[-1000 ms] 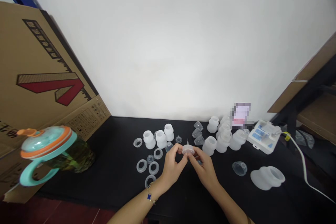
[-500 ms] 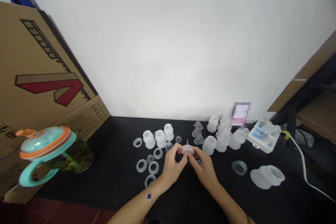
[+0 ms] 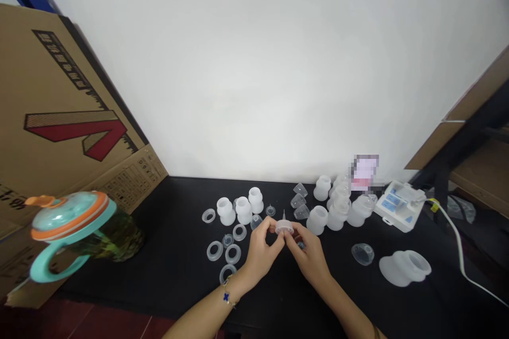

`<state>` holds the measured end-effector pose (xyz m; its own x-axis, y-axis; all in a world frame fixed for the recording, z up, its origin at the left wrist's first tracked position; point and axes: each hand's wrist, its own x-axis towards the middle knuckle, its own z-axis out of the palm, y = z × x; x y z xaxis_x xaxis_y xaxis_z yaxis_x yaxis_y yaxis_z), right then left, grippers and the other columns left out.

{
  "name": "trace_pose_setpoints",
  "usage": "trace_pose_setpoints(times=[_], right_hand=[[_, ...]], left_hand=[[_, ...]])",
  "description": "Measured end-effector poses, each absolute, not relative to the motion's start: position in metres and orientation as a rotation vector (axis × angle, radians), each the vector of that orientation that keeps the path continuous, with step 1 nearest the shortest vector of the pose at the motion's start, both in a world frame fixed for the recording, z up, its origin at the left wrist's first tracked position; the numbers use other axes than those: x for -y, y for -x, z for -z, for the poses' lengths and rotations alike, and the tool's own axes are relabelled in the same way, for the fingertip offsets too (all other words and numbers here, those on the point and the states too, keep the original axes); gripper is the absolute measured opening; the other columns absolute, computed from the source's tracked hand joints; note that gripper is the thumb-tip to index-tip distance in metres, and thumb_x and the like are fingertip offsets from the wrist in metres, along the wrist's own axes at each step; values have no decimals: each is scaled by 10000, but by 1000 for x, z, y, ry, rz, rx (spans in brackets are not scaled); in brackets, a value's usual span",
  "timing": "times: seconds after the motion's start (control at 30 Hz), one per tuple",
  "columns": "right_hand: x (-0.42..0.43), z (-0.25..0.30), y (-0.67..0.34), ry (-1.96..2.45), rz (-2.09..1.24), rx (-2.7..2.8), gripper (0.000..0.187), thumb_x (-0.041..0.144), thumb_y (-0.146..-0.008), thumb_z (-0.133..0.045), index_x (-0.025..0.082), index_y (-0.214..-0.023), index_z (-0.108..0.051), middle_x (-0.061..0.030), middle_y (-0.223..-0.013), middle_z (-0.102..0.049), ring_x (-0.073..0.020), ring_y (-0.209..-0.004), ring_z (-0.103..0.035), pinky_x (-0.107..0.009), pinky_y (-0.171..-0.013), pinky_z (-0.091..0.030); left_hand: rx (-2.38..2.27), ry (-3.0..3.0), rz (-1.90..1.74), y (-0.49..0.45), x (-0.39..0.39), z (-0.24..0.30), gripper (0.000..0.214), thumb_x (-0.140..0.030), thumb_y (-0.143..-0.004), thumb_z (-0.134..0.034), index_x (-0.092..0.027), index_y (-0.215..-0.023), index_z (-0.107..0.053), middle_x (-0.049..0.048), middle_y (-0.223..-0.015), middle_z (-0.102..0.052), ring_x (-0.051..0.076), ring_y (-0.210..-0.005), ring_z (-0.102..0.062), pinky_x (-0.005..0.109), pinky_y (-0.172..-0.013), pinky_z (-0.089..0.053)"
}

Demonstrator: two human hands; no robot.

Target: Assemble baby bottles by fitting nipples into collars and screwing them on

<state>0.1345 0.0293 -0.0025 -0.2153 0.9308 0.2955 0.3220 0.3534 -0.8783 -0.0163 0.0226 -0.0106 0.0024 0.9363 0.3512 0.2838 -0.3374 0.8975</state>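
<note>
Between both hands I hold a translucent baby bottle nipple in its collar ring (image 3: 284, 226), its thin tip pointing up. My left hand (image 3: 262, 246) pinches the left side, thumb at the near edge. From the right, my right hand (image 3: 306, 249) pinches the same piece with thumb and fingertips. Left of my hands lie several loose collar rings (image 3: 233, 254) and a clear nipple (image 3: 228, 240). Behind them stand white bottle bodies (image 3: 244, 211). Another nipple (image 3: 270, 210) sits beyond my left fingers. A small part under my right hand is mostly hidden.
Clear caps (image 3: 298, 201) and more bottles (image 3: 317, 220) stand behind my right hand. A loose clear cap (image 3: 362, 254) and a tipped bottle (image 3: 404, 268) lie right. There are also a white case (image 3: 400, 206) with a cable, a teal jug (image 3: 75, 233) and a cardboard box (image 3: 59, 90).
</note>
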Motion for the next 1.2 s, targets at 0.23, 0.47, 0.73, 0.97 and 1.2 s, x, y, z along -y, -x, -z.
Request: trace_pose_setpoints(times=[0.23,0.47,0.73,0.97,1.2], right_hand=[[-29,3,-134,1129,-827,1746,245,371,-986,-526,208,-997,-710,-20,-823,-720,-173,-686,-633,-249,-621,-466],[-28,2,-135,1144,-799,1774,237,359,-990,-520,213,-995,-706,-15,-823,-718,-168,-680,-623,-247,-614,-459],[-28,2,-135,1152,-789,1785,239,357,-993,-514,214,-1001,-706,-16,-816,-715,-171,-672,-619,-253,-619,-463],[-27,2,-135,1156,-773,1797,235,356,-989,-516,214,-990,-703,-20,-802,-714,-178,-660,-618,-258,-609,-465],[-28,2,-135,1167,-774,1800,236,353,-991,-511,218,-982,-704,-12,-793,-714,-173,-657,-623,-253,-603,-460]], left_hand=[[-1280,-1667,-1345,17,-23,10,93,-243,-902,-587,-197,-825,-567,-7,-774,-576,169,-735,-530,278,-695,-400],[-1278,-1662,-1334,17,-23,8,102,-251,-901,-585,-199,-816,-561,-9,-765,-570,167,-726,-520,279,-688,-400],[-1286,-1667,-1337,16,-22,7,103,-249,-901,-579,-199,-812,-566,-6,-768,-579,167,-734,-532,280,-700,-411],[-1282,-1660,-1341,16,-22,7,78,-223,-881,-592,-198,-808,-576,-8,-762,-593,169,-728,-547,275,-689,-413],[-1288,-1664,-1338,16,-23,7,85,-220,-876,-592,-199,-798,-564,-14,-756,-574,164,-723,-527,270,-692,-408]])
